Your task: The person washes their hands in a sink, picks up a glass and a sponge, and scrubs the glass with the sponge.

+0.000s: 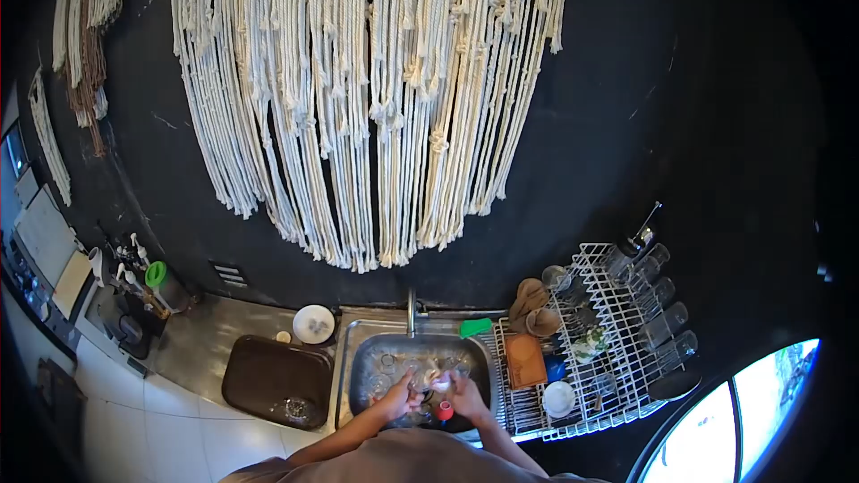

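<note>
Both hands are over the metal sink (358, 367), below the faucet (412, 313). My left hand (400, 397) has its fingers curled at the middle of the basin, beside what looks like clear glassware. My right hand (465, 395) is closed at the right side, close to a blurred whitish thing (440, 380) between the two hands. What each hand grips is too small and smeared to name. A red cup-like item (445, 410) sits low in the sink, near my right hand. Several clear glass pieces (387, 362) lie in the basin.
Left of the sink are a dark brown tray (273, 380) and a white bowl (314, 325). A green cloth or sponge (475, 328) rests on the back right rim. Rightward, a white wire rack (617, 394) holds several glasses, an orange-brown container (526, 360) and a white dish (559, 400).
</note>
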Motion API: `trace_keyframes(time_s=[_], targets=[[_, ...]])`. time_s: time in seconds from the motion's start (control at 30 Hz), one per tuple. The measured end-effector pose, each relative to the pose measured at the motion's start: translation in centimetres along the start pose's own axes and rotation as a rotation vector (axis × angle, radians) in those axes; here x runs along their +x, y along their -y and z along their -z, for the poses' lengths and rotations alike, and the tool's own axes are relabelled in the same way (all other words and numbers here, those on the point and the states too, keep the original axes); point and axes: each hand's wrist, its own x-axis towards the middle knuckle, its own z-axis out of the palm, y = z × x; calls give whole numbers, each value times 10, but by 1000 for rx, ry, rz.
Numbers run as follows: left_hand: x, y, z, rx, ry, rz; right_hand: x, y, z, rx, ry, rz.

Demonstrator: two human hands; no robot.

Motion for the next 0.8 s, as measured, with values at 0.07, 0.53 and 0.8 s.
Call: trace_keyframes(time_s=[0.07,0.53,0.8], targets=[[-10,-12,-11,-83,-3,71,8,-32,-13,66,-89,129],[-13,-5,-17,554,-182,-517,18,-54,-14,355,48,-56],[-12,-3,-10,-21,-43,-35,14,-23,-4,173,70,40]])
